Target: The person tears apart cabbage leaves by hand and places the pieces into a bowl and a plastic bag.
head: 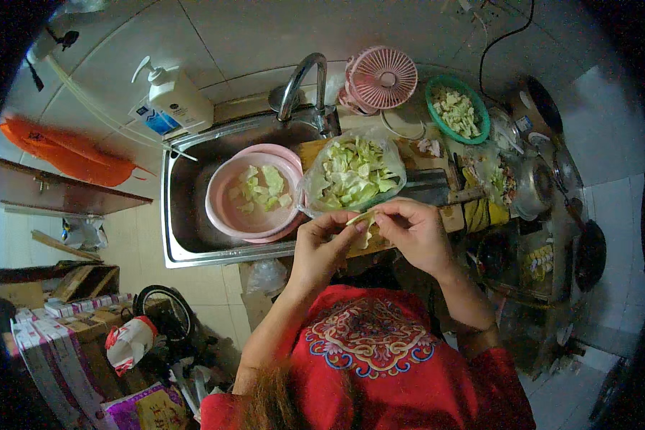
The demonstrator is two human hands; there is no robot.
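Note:
Between my two hands is a pale green cabbage leaf piece (366,219), pinched at the fingertips over the front edge of a wooden cutting board (377,244). My left hand (325,242) grips its left side, and my right hand (416,231) grips its right side. Just beyond them a clear plastic bag (307,185) lies open, full of torn cabbage pieces (357,169). To the left, a pink colander (215,201) rests in a second pink basin inside the sink, with several cabbage pieces (263,188) in it. A cleaver (427,188) lies on the board, right of the bag.
The steel sink (185,215) has a curved faucet (303,80) at its back. A pink fan (384,78), a green basket (435,115) of chopped food and a pump bottle (177,99) stand along the wall. Glass jars and a yellow cloth (478,207) sit right, near the stove (537,269).

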